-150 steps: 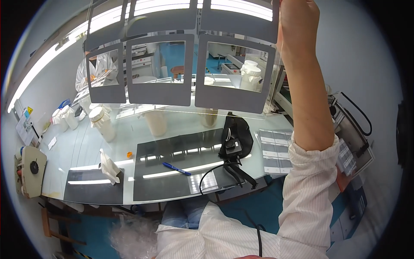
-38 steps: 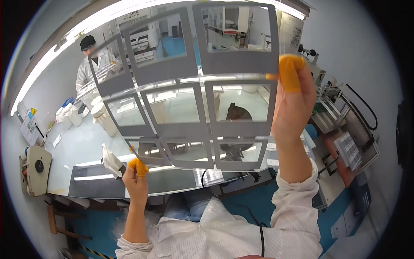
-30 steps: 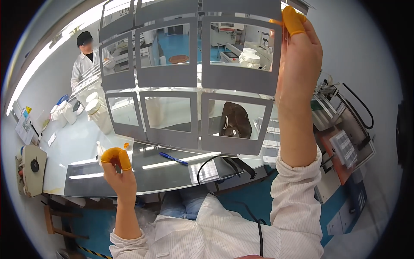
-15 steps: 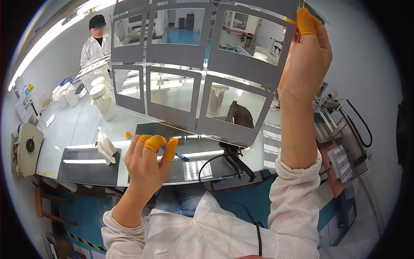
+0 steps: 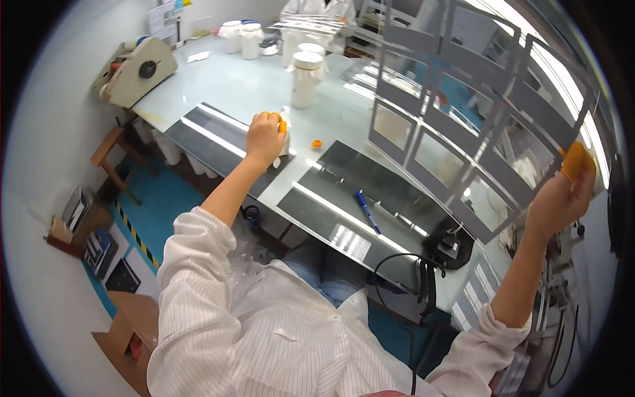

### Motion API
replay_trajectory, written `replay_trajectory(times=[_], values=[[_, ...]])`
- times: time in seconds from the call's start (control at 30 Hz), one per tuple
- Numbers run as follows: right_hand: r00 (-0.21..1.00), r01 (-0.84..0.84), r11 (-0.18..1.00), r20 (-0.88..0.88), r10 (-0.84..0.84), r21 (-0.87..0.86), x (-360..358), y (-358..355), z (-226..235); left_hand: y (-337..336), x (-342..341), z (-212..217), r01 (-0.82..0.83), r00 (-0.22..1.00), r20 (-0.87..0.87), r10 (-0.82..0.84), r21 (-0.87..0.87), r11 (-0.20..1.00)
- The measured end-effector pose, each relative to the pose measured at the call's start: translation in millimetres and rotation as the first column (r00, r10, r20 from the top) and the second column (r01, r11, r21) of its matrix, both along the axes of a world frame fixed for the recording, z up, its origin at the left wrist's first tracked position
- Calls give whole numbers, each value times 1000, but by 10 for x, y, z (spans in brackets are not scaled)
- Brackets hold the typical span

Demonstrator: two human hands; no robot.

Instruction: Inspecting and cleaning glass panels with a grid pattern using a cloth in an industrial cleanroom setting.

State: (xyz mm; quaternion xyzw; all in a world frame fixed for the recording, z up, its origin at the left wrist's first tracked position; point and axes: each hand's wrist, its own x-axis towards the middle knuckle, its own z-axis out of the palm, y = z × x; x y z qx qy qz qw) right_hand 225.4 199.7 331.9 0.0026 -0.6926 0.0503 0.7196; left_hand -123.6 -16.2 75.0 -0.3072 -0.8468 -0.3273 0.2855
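Note:
My right hand (image 5: 562,192), orange finger cots on its fingertips, grips the edge of a large clear sheet (image 5: 456,132) printed with grey rectangular frames. The sheet is held up and tilted above the right side of the table. My left hand (image 5: 264,140), also wearing orange finger cots, has its fingers curled at a crumpled white wipe (image 5: 286,122) beside a dark mat (image 5: 215,135). Part of the wipe is hidden by the hand. A blue pen (image 5: 367,212) lies on a second dark panel (image 5: 311,192) between my hands.
Cloth-topped white jars (image 5: 305,79) stand at the back of the table. A loose orange finger cot (image 5: 317,143) lies near the wipe. A beige machine with a black knob (image 5: 149,69) is at the far left. A black device with a cable (image 5: 450,245) sits front right. Opposite stands a person in a white coat (image 5: 321,9).
The view has swung left. My left hand has moved from near the pen to the white wipe and closed at it. My right hand has carried the sheet to the right, tilting it.

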Motion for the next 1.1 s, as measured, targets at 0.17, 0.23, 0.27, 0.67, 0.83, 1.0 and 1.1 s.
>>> replay_trajectory(times=[0.17, 0.23, 0.27, 0.67, 0.83, 1.0, 1.1], values=[[992, 55, 991, 120, -41, -118, -108, 54, -106, 129, -267, 65, -57, 998, -46, 53, -91, 994], [984, 93, 991, 163, -77, -92, -55, 158, -143, 271, -341, 46, -152, 988, -44, 146, -267, 952], [972, 131, 989, 206, -115, -68, -26, 191, -165, 312, -382, 26, -147, 989, -43, 141, -265, 953], [894, 226, 950, 342, -290, 215, 158, 322, -378, 34, -691, 167, -51, 723, 626, -290, 468, 882], [909, 261, 961, 314, -276, 89, 72, 356, -468, -381, -713, 384, -179, 375, 415, -829, 910, 374], [943, 145, 988, 311, -121, -54, 3, 322, -447, -475, -762, 263, -131, 383, 571, -726, 812, 569], [938, 200, 978, 298, -176, -54, 43, 330, -400, -188, -385, 365, 65, 805, 573, -157, 178, 982]])
